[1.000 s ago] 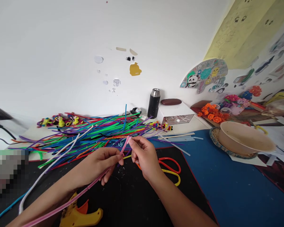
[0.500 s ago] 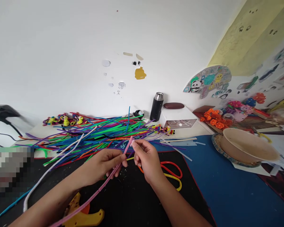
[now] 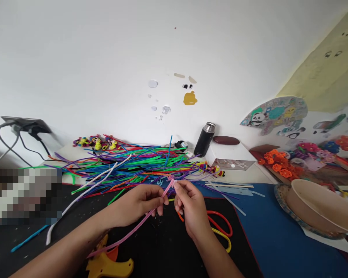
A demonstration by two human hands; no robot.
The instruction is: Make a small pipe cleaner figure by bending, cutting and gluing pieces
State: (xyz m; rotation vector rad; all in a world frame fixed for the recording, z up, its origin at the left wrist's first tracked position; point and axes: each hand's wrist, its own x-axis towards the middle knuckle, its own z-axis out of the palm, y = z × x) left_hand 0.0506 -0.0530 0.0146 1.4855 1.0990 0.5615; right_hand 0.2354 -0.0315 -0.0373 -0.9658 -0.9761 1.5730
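Observation:
A long pink pipe cleaner (image 3: 133, 231) runs between my hands and trails down to the lower left. My left hand (image 3: 150, 200) pinches it a little below its upper end. At that end, my right hand (image 3: 190, 202) grips the pipe cleaner between thumb and fingers; the tip there is bent into a small curl. Below my left forearm lies a yellow tool with an orange part (image 3: 113, 264), partly hidden by the forearm. Beside my right wrist are a red loop (image 3: 224, 222) and a yellow loop (image 3: 225, 240), which look like handles.
Behind my hands spreads a heap of colourful pipe cleaners (image 3: 127, 166). A black thermos (image 3: 204, 141) stands by a white box (image 3: 234, 157). A bowl (image 3: 321, 206) sits at right, orange flowers (image 3: 278, 162) behind it. White pipe cleaners (image 3: 84, 193) lie at left.
The upper end of the pink pipe cleaner was straight and now bends over into a curl at my right fingers. The view has turned left, so everything appears further right.

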